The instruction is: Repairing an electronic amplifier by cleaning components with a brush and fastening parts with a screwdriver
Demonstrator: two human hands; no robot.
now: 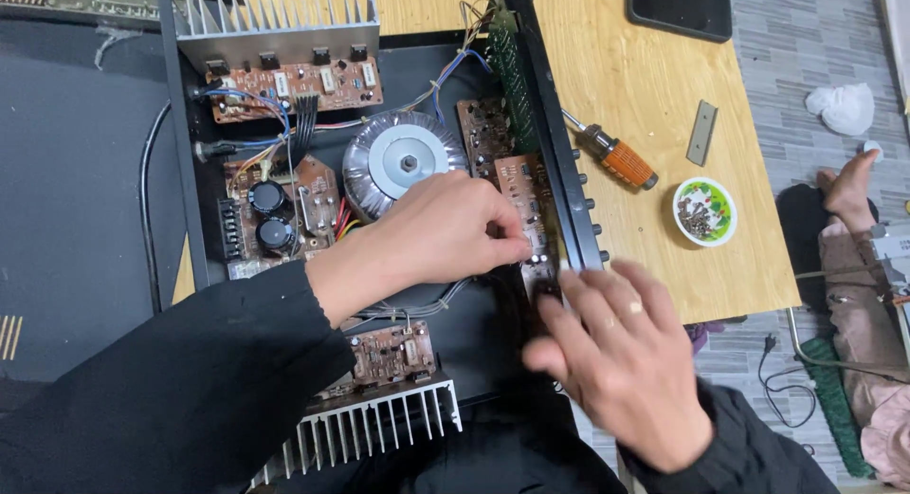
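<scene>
While the left hand [445, 233] pinches at the front circuit board [521, 195] inside the amp chassis [194, 219], right hand [621, 361] rests released on the front panel [569, 200], w/ screwdriver [611, 155] nearby on counter [654, 86].

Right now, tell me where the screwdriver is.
In the head view, the screwdriver lies on the wooden table, right of the open amplifier, between it and the small round dish.
</scene>
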